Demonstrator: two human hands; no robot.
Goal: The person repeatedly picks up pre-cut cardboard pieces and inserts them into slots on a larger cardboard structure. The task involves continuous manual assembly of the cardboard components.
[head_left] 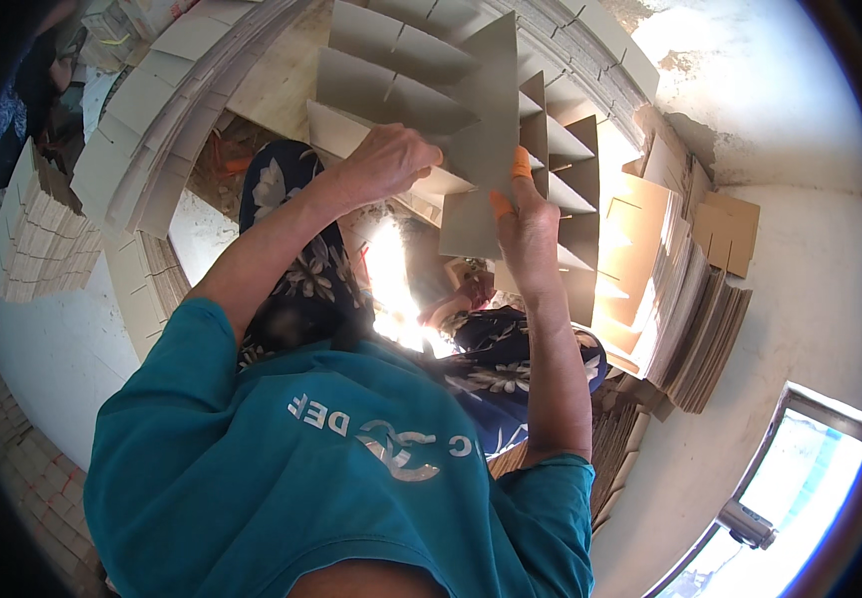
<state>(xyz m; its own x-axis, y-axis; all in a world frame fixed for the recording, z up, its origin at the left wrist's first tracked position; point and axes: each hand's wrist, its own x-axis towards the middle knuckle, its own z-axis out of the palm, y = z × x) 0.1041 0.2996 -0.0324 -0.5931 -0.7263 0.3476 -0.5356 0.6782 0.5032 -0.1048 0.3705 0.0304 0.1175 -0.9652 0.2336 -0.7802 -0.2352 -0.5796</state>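
A grey cardboard divider (486, 115), made of slotted strips crossing one another into open cells, stands before me at the upper middle. My right hand (529, 229) grips the near end of its long middle strip. Orange covers (521, 164) sit on the thumb and a finger of that hand. On the left side, my left hand (388, 162) is closed with its fingertips at the nearest cross strip (443, 183). Its curled fingers partly hide where they meet the card. Several parallel cross strips (396, 60) slant away beyond the left hand.
Long stacks of slotted card (167, 110) curve along the left, and more strips (580, 40) lie at the far side. Upright card bundles (685, 319) lean against the wall (800, 289) at right. A window (800, 478) is at lower right. Another person (27, 100) shows at far left.
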